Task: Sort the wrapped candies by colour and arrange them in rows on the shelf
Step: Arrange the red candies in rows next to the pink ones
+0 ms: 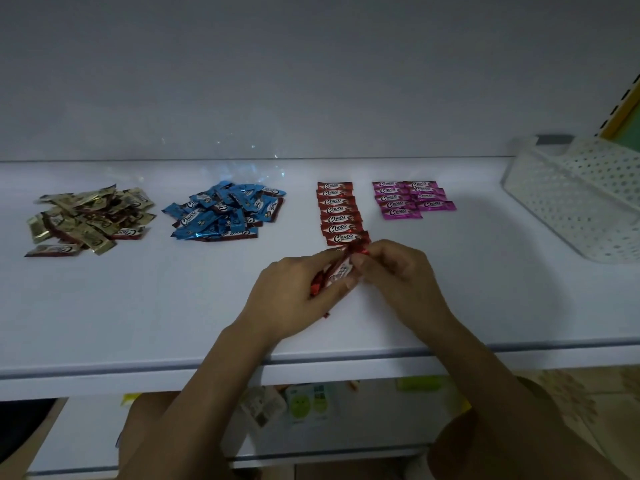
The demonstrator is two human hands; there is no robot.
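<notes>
The left hand (294,296) grips a bunch of red foil-wrapped candies (337,273); the right hand (398,268) pinches one by its crimped end (light and slippery, I think).

Dim, cool bluish light throughout. Shelf (121,299) brightest across its middle; back wall (277,64) fades to flat grey. Soft shadow left of the white basket (585,202). Small glints on clear plastic (256,157) at the rear. Shelf's front edge bows, wide-angle. Items under the shelf (304,407) blurred.
</notes>
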